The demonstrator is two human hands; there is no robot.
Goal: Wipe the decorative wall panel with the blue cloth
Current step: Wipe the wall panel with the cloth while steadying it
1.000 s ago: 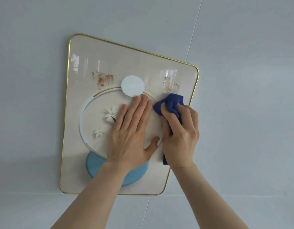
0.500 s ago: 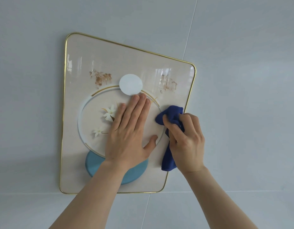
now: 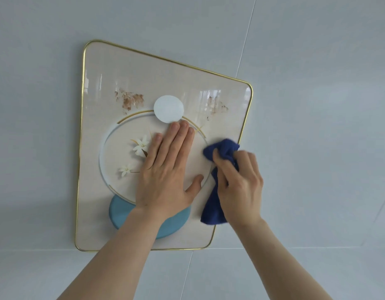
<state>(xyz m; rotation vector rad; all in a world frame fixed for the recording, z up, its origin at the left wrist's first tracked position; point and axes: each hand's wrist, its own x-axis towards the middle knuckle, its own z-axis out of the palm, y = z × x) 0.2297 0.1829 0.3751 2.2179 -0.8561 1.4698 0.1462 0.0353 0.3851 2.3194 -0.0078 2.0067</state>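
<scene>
The decorative wall panel (image 3: 100, 191) is cream with a thin gold rim, a ring motif, white flowers, a white disc and a pale blue disc. It hangs on a light grey tiled wall. Two brown smears show on it, one upper left (image 3: 131, 100) and one upper right (image 3: 217, 107). My left hand (image 3: 165, 172) lies flat on the ring, fingers together and pointing up. My right hand (image 3: 239, 182) grips the bunched blue cloth (image 3: 222, 148) against the panel's right edge, below the right smear; a tail of cloth hangs under the palm.
Light grey wall tiles (image 3: 317, 126) surround the panel, with thin grout lines running up to the right and across below the panel. Both forearms come up from the bottom of the view.
My right hand with the blue cloth has slid down the panel's right side, from just under the right smear to lower along the edge. My left hand has stayed flat on the ring.
</scene>
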